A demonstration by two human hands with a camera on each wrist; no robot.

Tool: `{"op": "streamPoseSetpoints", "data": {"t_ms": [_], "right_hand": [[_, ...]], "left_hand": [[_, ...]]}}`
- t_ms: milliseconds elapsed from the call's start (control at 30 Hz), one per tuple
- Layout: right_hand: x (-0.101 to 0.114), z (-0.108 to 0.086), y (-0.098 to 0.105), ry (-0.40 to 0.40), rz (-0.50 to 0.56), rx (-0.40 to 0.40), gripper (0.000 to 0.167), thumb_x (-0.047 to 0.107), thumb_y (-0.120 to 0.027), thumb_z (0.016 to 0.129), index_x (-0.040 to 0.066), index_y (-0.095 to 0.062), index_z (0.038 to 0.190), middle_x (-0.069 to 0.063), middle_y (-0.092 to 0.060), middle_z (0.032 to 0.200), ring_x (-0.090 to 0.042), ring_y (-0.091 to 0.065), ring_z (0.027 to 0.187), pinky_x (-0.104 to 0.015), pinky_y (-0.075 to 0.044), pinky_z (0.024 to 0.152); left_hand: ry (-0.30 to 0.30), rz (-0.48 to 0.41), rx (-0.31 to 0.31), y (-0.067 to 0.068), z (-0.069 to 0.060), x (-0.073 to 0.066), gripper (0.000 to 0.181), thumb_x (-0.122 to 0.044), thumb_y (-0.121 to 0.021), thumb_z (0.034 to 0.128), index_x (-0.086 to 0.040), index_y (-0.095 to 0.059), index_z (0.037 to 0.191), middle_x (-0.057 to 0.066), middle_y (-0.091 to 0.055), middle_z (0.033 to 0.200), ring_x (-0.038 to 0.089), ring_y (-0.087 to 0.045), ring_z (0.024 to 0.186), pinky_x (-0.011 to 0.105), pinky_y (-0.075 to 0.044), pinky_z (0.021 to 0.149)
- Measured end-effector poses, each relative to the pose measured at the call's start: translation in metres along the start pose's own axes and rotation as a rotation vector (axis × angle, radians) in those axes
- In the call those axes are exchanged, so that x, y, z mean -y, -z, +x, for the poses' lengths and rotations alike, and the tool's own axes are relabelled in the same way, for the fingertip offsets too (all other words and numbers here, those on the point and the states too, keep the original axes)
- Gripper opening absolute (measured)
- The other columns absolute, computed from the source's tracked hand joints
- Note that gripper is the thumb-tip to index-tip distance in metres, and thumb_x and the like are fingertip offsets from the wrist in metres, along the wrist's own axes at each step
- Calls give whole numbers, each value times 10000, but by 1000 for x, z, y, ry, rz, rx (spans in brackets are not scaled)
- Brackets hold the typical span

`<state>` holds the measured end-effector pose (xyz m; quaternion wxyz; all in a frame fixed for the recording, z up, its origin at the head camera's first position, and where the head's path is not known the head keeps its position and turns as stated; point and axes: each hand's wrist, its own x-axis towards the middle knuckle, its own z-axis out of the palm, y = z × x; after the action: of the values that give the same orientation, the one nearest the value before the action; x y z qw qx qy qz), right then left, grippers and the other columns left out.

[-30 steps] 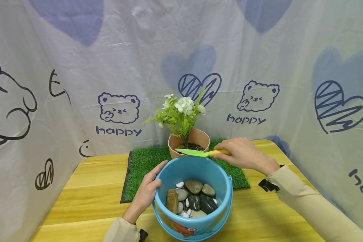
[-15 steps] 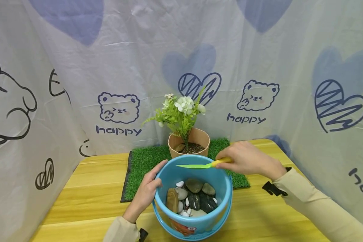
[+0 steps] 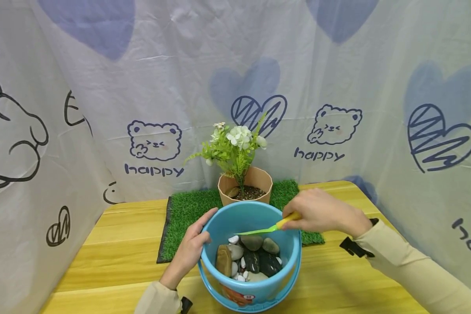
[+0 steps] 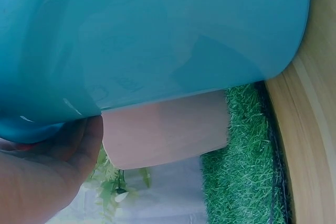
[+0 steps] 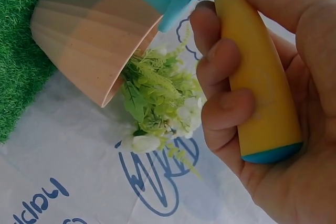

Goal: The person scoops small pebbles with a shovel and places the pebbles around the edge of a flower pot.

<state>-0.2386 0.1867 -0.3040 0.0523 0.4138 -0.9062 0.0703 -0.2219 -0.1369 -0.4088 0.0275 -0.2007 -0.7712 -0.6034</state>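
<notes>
A blue bucket (image 3: 251, 290) holds several stones (image 3: 252, 261), some dark, some brown and some small and white. My left hand (image 3: 190, 244) grips the bucket's rim at its left side, thumb inside and fingers outside. In my right hand (image 3: 318, 211) is a toy trowel with a green blade (image 3: 257, 231) and a yellow handle (image 5: 257, 82); the fingers wrap round that handle in the right wrist view. The blade reaches down inside the bucket, close above the stones at the back. Whether it touches them I cannot tell.
Behind the bucket stands a peach flower pot (image 3: 245, 198) with soil, a stone and a white-flowered plant (image 3: 237, 144). The pot rests on a green turf mat (image 3: 192, 218) on the wooden table (image 3: 129, 235). A printed curtain (image 3: 204, 56) encloses the table.
My right hand has lowered the trowel from just over the bucket's back rim, near the pot, into the bucket toward the stones. The left hand and the bucket have stayed in place.
</notes>
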Motion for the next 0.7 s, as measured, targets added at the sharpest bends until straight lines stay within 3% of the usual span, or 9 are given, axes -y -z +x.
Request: {"op": "streamPoseSetpoints", "data": {"t_ms": [467,600,700], "right_hand": [[8,-3,7,31,65,149,125,406,-762,809,325,-732,718,238,-546,604,42,-381,492,-167,-318,471],[14,-1,8,37,7,152,215,405,-766,802,322,-667,630,227,-453,546,36,-338,482,-169,-280,459],[18,2,7,48,-65,139,377,405,-766,797,299,-521,532,191,-303,503,18,-267,471,-176,-223,452]], "left_hand": [[1,-2,-10,-1,0,0,730,30,-390,805,-114,-368,1520,190,-420,1512,422,-479,1319,562,-454,1011],[11,-6,-14,-1,-1,0,731,33,-390,805,-120,-371,1519,183,-415,1518,418,-474,1324,565,-449,1016],[13,-12,-17,-1,-1,0,731,36,-390,804,-122,-374,1518,179,-415,1518,415,-472,1328,565,-446,1019]]}}
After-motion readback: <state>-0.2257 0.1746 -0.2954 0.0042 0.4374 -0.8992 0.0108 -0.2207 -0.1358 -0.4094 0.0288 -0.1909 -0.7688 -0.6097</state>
